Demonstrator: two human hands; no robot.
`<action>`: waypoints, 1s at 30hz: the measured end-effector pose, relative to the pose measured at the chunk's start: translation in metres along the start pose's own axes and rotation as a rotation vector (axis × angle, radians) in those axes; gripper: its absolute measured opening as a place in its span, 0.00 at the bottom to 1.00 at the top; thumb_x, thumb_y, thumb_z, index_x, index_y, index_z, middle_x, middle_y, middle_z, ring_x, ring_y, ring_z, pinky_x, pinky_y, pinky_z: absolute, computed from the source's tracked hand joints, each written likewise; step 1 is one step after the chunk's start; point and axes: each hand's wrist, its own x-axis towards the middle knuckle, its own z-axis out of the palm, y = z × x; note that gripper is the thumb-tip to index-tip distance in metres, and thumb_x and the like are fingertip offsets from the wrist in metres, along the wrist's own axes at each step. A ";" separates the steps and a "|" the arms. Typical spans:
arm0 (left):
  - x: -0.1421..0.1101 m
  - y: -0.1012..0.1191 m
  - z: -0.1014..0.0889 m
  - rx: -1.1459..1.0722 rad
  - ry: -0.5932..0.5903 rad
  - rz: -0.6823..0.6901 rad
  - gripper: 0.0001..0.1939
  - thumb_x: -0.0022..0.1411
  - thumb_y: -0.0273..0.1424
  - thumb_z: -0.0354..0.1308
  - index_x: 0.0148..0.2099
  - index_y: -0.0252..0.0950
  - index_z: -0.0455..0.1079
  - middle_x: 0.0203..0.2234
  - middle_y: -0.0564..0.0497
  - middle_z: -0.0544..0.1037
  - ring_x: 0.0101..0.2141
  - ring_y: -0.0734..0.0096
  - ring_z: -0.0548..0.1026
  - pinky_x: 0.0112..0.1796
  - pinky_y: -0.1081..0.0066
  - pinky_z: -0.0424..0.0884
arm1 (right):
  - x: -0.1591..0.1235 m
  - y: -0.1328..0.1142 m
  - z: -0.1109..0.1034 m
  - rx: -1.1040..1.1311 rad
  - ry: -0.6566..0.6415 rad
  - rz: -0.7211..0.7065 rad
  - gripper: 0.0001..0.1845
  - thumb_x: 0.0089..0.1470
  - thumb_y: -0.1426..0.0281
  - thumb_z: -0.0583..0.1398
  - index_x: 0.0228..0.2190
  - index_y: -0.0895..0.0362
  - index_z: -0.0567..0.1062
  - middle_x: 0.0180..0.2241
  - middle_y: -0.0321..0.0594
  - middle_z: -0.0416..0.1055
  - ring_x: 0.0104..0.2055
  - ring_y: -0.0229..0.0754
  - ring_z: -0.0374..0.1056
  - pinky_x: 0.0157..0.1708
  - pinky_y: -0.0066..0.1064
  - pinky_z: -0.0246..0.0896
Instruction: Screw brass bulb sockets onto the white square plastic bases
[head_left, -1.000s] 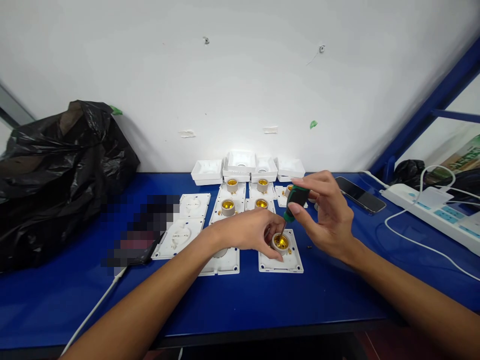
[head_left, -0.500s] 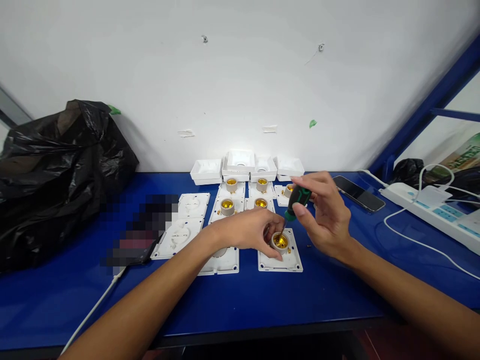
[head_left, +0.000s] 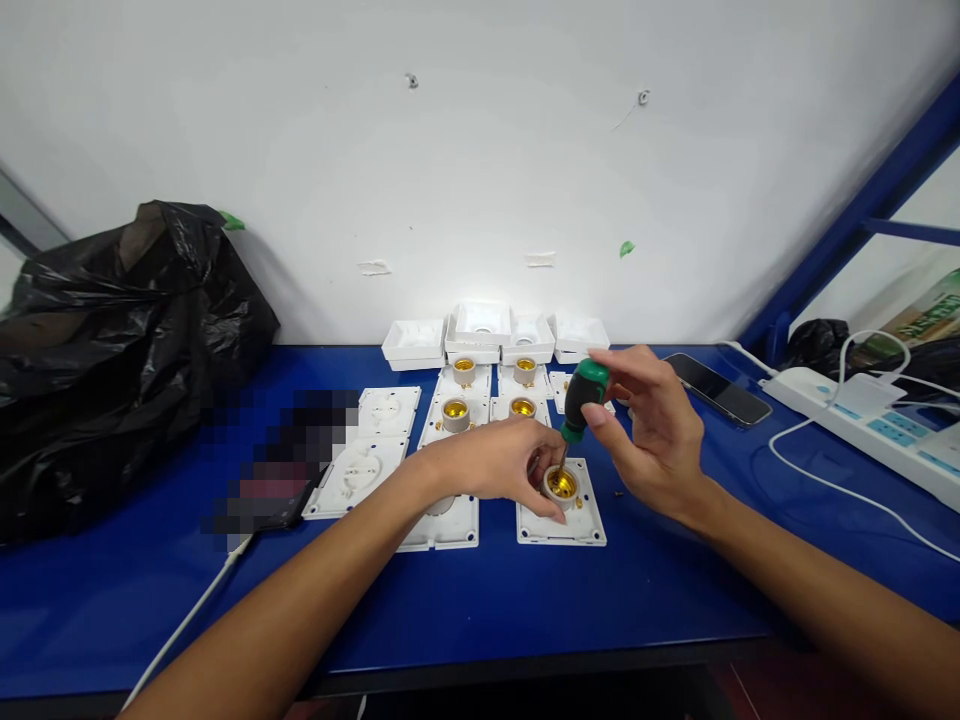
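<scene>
A white square lamp-holder plate (head_left: 561, 522) with a brass-lined socket (head_left: 562, 485) lies on the blue table (head_left: 525, 600) in front of me. My left hand (head_left: 495, 462) pinches the socket's rim with thumb and fingers. My right hand (head_left: 652, 435) grips a short screwdriver with a green and black handle (head_left: 582, 397); its tip reaches down into the socket. A second white plate (head_left: 442, 525) lies partly under my left wrist.
Further lamp-holder plates (head_left: 455, 412) and white covers (head_left: 414, 342) stand in rows toward the wall. A black plastic bag (head_left: 112, 350) fills the left. A phone (head_left: 720, 388), a power strip (head_left: 862, 425) and white cables lie right. A tiny screw (head_left: 618, 493) rests beside the plate.
The screwdriver handle has turned and stands more upright in my right hand's fingers. My left hand stays on the socket.
</scene>
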 end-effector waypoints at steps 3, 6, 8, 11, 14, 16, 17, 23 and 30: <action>0.000 0.000 0.000 -0.003 0.000 0.011 0.25 0.51 0.51 0.71 0.29 0.38 0.64 0.22 0.57 0.71 0.23 0.75 0.67 0.24 0.70 0.57 | -0.001 0.001 0.000 0.038 0.017 0.004 0.28 0.57 0.76 0.64 0.57 0.43 0.71 0.40 0.37 0.66 0.39 0.41 0.65 0.31 0.34 0.67; 0.000 0.000 -0.001 -0.008 -0.005 0.018 0.25 0.51 0.51 0.70 0.29 0.38 0.64 0.22 0.58 0.70 0.23 0.75 0.66 0.23 0.70 0.57 | -0.003 0.001 0.000 0.065 0.013 0.047 0.23 0.62 0.75 0.59 0.56 0.45 0.70 0.44 0.40 0.67 0.41 0.42 0.67 0.31 0.34 0.69; 0.000 0.000 -0.001 -0.007 -0.009 0.017 0.25 0.51 0.51 0.70 0.29 0.38 0.64 0.22 0.58 0.70 0.23 0.75 0.66 0.23 0.70 0.57 | -0.002 0.000 0.001 0.078 0.022 0.059 0.23 0.62 0.75 0.59 0.55 0.45 0.70 0.44 0.39 0.67 0.40 0.40 0.67 0.30 0.33 0.69; -0.001 0.000 -0.001 -0.005 0.000 0.016 0.24 0.51 0.51 0.70 0.31 0.38 0.65 0.23 0.57 0.71 0.24 0.74 0.67 0.24 0.70 0.58 | 0.000 0.000 0.001 0.096 0.082 0.024 0.27 0.55 0.76 0.66 0.52 0.43 0.69 0.40 0.35 0.65 0.37 0.38 0.66 0.27 0.29 0.67; -0.001 0.000 -0.001 -0.008 -0.001 0.020 0.25 0.51 0.52 0.70 0.31 0.39 0.65 0.23 0.57 0.70 0.24 0.74 0.67 0.24 0.70 0.58 | -0.002 0.001 0.000 0.100 0.081 0.019 0.25 0.56 0.74 0.65 0.52 0.44 0.69 0.43 0.38 0.67 0.42 0.41 0.68 0.30 0.31 0.69; 0.000 -0.001 0.000 -0.002 -0.001 0.022 0.25 0.51 0.52 0.70 0.30 0.39 0.64 0.22 0.58 0.70 0.23 0.75 0.66 0.23 0.70 0.58 | -0.005 0.002 0.000 0.093 0.051 0.050 0.20 0.62 0.71 0.60 0.54 0.46 0.70 0.46 0.41 0.68 0.44 0.43 0.70 0.34 0.36 0.72; 0.000 -0.001 0.000 0.001 0.001 0.022 0.25 0.50 0.52 0.71 0.30 0.39 0.64 0.22 0.58 0.70 0.23 0.74 0.66 0.23 0.70 0.58 | -0.007 0.002 0.000 0.087 0.050 0.068 0.18 0.64 0.70 0.58 0.55 0.46 0.70 0.46 0.41 0.69 0.43 0.43 0.71 0.35 0.38 0.72; 0.001 -0.002 -0.001 -0.009 -0.019 0.017 0.23 0.49 0.48 0.72 0.30 0.39 0.65 0.23 0.58 0.69 0.23 0.74 0.66 0.24 0.70 0.57 | -0.010 0.005 0.002 0.195 0.124 0.112 0.20 0.69 0.55 0.49 0.53 0.47 0.73 0.44 0.41 0.73 0.39 0.44 0.74 0.27 0.37 0.72; 0.000 -0.002 -0.001 -0.013 -0.017 0.014 0.23 0.50 0.48 0.72 0.32 0.39 0.66 0.24 0.57 0.71 0.24 0.73 0.67 0.25 0.69 0.56 | -0.006 0.004 0.003 0.161 0.247 0.038 0.19 0.70 0.60 0.50 0.47 0.46 0.80 0.40 0.42 0.79 0.34 0.43 0.74 0.21 0.35 0.68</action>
